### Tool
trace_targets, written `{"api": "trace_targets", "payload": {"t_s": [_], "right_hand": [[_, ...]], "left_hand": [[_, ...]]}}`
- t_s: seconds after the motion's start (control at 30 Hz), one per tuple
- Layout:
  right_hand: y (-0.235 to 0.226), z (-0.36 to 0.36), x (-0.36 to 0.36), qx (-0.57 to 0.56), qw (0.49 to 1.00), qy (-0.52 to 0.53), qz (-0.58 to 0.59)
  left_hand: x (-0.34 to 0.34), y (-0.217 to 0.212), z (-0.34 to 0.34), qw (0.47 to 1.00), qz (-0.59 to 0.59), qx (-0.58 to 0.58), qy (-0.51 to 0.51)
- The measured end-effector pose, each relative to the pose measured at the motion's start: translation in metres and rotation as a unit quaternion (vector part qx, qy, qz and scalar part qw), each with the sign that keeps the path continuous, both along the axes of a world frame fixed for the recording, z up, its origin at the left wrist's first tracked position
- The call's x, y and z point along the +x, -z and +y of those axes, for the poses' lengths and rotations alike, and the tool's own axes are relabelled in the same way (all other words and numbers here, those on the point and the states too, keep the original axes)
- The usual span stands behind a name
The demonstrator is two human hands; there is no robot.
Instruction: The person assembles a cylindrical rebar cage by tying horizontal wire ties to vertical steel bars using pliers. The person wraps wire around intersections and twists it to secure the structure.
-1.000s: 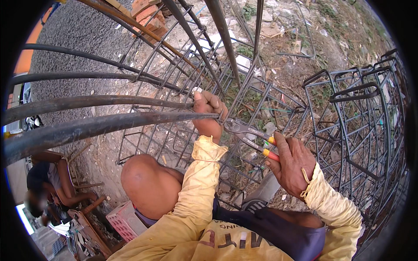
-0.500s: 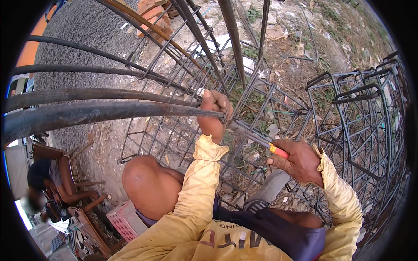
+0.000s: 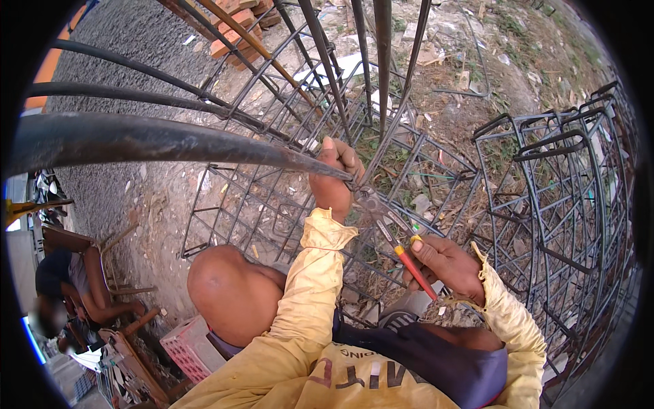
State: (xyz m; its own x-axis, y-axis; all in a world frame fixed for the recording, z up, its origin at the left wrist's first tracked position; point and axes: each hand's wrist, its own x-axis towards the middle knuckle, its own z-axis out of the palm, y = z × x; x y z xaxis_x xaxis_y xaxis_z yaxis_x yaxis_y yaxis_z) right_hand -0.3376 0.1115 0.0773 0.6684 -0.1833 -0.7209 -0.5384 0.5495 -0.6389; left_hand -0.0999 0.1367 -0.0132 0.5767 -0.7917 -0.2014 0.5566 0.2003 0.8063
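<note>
Head view: dark bar [image 3: 170,142] across left hand [image 3: 334,178], pliers [image 3: 370,202] alongside, orange bricks [image 3: 221,48] beyond.

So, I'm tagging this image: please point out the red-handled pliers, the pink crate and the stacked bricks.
Red-handled pliers [image 3: 407,261], head view: on the red handle.
Pink crate [image 3: 185,352], head view: on its perforated side wall.
Stacked bricks [image 3: 242,19], head view: on an upper brick.

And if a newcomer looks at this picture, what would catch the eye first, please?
Probably the thick dark bar, sweeping from the left edge toward the left hand. Next, the red-and-yellow-handled pliers stand out near the centre, in the right hand, and the steel cage fills the right side.
</note>
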Motion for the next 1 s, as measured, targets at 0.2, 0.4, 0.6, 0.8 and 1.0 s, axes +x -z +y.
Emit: {"api": "trace_targets", "payload": {"t_s": [0.2,0.4,0.6,0.8,1.0], "right_hand": [[0.012,0.003,-0.004,0.286,0.951,0.029,-0.113],[0.021,0.0,-0.007,0.109,0.991,-0.013,-0.079],[-0.012,0.015,0.003,-0.514,0.855,-0.051,0.047],[-0.01,0.0,0.006,-0.043,0.997,-0.06,0.034],[0.036,-0.008,-0.014,0.413,0.906,0.044,-0.088]], "left_hand": [[-0.002,-0.001,-0.002,1.0,-0.004,-0.009,-0.009],[-0.003,0.003,-0.004,1.0,0.004,-0.008,-0.026],[-0.004,-0.002,-0.001,0.999,0.026,-0.018,-0.022],[-0.003,-0.004,-0.002,0.999,0.017,-0.008,-0.028],[-0.006,-0.004,-0.003,1.0,0.013,0.004,-0.028]]}}
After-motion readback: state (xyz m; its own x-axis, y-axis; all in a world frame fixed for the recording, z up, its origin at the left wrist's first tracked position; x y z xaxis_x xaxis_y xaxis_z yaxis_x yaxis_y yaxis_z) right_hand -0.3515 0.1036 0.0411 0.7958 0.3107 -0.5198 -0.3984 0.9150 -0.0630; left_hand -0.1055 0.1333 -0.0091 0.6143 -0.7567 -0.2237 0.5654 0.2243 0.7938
